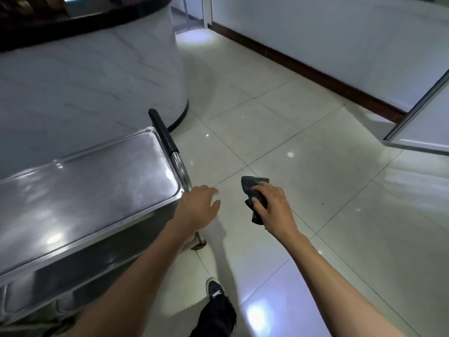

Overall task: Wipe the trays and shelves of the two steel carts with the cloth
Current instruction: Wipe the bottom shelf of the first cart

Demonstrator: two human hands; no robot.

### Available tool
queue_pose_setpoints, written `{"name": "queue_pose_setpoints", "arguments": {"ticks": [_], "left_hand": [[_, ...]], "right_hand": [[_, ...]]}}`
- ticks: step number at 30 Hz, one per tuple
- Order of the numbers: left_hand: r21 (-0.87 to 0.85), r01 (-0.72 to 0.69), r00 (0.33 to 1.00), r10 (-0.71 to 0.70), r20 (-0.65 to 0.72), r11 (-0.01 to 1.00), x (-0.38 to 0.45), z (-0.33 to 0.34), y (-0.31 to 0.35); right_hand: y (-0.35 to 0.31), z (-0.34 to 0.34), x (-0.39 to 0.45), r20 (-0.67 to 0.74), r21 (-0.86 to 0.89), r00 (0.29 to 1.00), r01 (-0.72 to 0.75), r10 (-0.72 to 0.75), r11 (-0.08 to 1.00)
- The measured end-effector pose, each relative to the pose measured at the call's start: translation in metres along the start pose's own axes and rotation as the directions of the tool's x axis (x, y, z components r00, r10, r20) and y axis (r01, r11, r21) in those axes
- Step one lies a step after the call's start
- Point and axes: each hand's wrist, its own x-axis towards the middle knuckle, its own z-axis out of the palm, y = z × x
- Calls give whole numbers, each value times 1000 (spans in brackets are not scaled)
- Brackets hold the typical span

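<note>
While standing by cart: reaching
Left hand: hovering beside tray corner, fingers loose, holding nothing
Right hand: gripping cloth

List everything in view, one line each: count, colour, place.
cart: one, steel, lower left, top tray bare
handle: one, black grip on a steel bar, cart's right end
counter: one, pale marble front with dark top, behind the cart
floor: pale glossy tiles, centre and right
skirting: dark brown, along the far wall
cloth: one, dark grey, gripped in the right hand
shoe: one, dark, bottom centre
left hand: open, beside the cart's corner
right hand: holding the cloth above the floor
</note>
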Motion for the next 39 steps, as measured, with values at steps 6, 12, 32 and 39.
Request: {"name": "queue_pose_setpoints", "arguments": {"ticks": [6, 12, 32, 39], "left_hand": [[-73, 78, 996, -81, -45, 994, 88, -11, -18], [-93, 114, 990, -121, -70, 989, 178, -36, -29], [-70, 396, 911, -402, -95, 915, 446, -75, -61], [-157, 547, 819, -565, -101, 822, 500, -89, -102]], "right_hand": [[13, 5, 101, 56, -19, 996, 76, -74, 997], [28, -5, 198, 77, -72, 989, 133, -127, 989], [120, 26, 545, 236, 69, 931, 269, -278, 961], [104, 73, 647, 362, 148, 838, 381, -408, 913]]}}
